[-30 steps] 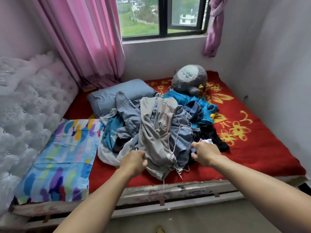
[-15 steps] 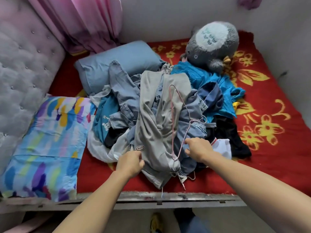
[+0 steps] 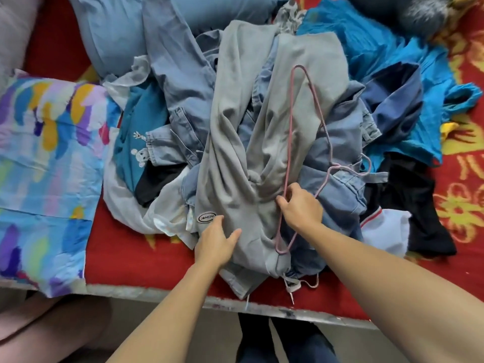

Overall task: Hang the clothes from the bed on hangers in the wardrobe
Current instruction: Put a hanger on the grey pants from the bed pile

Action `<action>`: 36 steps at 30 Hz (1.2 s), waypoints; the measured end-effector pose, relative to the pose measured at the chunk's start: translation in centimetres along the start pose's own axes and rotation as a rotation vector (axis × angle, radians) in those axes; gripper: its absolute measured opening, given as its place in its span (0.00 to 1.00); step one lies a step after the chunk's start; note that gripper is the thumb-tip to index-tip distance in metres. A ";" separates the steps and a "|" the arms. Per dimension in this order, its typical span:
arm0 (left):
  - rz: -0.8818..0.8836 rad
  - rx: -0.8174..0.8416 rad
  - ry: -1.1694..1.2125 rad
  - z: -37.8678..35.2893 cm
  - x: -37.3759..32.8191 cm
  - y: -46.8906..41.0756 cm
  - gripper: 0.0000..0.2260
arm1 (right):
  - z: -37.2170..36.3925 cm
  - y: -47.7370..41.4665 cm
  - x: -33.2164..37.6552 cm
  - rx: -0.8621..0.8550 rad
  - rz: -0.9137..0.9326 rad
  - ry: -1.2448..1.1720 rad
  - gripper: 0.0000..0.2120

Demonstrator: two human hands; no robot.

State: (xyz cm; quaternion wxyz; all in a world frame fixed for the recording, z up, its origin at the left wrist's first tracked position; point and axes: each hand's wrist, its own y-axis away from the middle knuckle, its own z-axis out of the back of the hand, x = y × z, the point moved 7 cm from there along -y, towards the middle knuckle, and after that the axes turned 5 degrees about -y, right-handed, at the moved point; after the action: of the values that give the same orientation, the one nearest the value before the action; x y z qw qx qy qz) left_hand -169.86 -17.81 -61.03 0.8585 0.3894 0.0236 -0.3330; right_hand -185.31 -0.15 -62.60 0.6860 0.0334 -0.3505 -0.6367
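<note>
While the pink hanger (image 3: 289,127) lies on the grey garment (image 3: 235,121), the right hand (image 3: 301,208) pinches its wire. The left hand (image 3: 216,241), seemingly relaxed, rests on that garment.

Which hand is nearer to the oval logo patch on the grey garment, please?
Left: the left hand lies just beside the oval logo patch; the right hand grips the pink hanger farther right.

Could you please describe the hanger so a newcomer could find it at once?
On the red bed sheet lies a pile of clothes, a long grey garment draped over its middle. On that garment lies the pink hanger, held by the right hand. Unlike the cloth around it, it is a thin wire outline.
</note>
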 end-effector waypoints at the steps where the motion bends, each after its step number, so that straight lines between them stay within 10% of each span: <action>1: 0.018 -0.009 0.072 -0.8 -0.4 -1.0 0.22 | -0.2 -0.3 -0.5 -0.021 -0.005 -0.032 0.12; 13: -0.082 -0.494 0.213 8.3 -9.2 -6.1 0.06 | 14.3 -5.5 -4.0 -0.329 -0.027 -0.035 0.11; 17: -0.073 -0.518 0.226 11.1 -10.2 -8.6 0.07 | 13.5 -3.9 -1.6 -0.349 0.230 0.063 0.18; 20: -0.031 -0.488 0.244 10.3 -8.4 -9.4 0.07 | 7.5 0.0 1.0 -0.136 0.410 -0.004 0.19; 25: 0.004 -0.311 0.424 6.1 -4.2 -9.5 0.04 | -4.7 3.4 -2.0 0.333 0.038 -0.208 0.12; 31: -0.155 -0.052 0.462 -0.3 -2.5 -1.7 0.36 | -1.8 2.6 -3.3 0.162 -0.243 -0.777 0.14; 36: -0.353 -0.095 0.045 -5.3 -5.4 4.8 0.52 | 4.0 -0.6 -4.1 0.016 -0.463 -1.146 0.06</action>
State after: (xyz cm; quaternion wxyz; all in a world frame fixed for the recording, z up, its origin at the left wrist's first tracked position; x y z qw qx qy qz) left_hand -170.10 -8.92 -59.96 0.8035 0.3457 0.1265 -0.4679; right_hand -187.72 5.05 -61.69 0.2322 -0.2335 -0.6518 -0.6831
